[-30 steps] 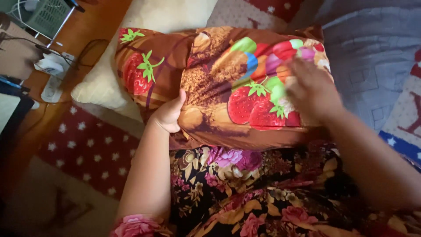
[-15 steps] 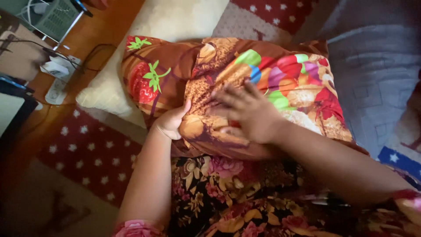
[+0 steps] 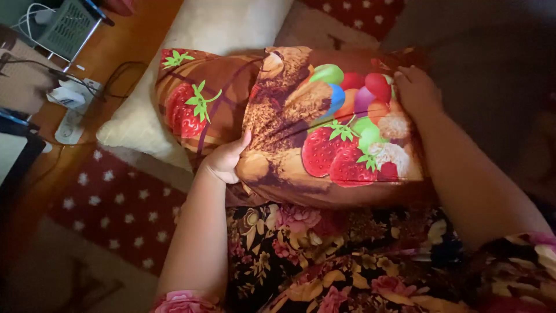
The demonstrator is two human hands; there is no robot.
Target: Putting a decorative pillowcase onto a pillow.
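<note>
Resting across the person's lap, a brown pillow (image 3: pixel 289 124) printed with strawberries and other coloured fruit lies lengthwise over a dark floral dress (image 3: pixel 324 255). The left hand (image 3: pixel 223 159) grips the pillow's near edge toward its left part, thumb on top and fingers tucked under the fabric, pinching a fold of the cover. The right hand (image 3: pixel 417 90) lies at the pillow's far right corner with its fingers curled over the edge, clasping the corner. Behind the printed pillow, a plain cream pillow (image 3: pixel 174 75) lies touching it, partly covered by its left end. Both sit on a red bedcover with white stars (image 3: pixel 110 203). At the upper left, on a wooden floor (image 3: pixel 124 40), stand a green plastic basket (image 3: pixel 63 26) and a white power strip (image 3: pixel 72 110) with dark cables.
</note>
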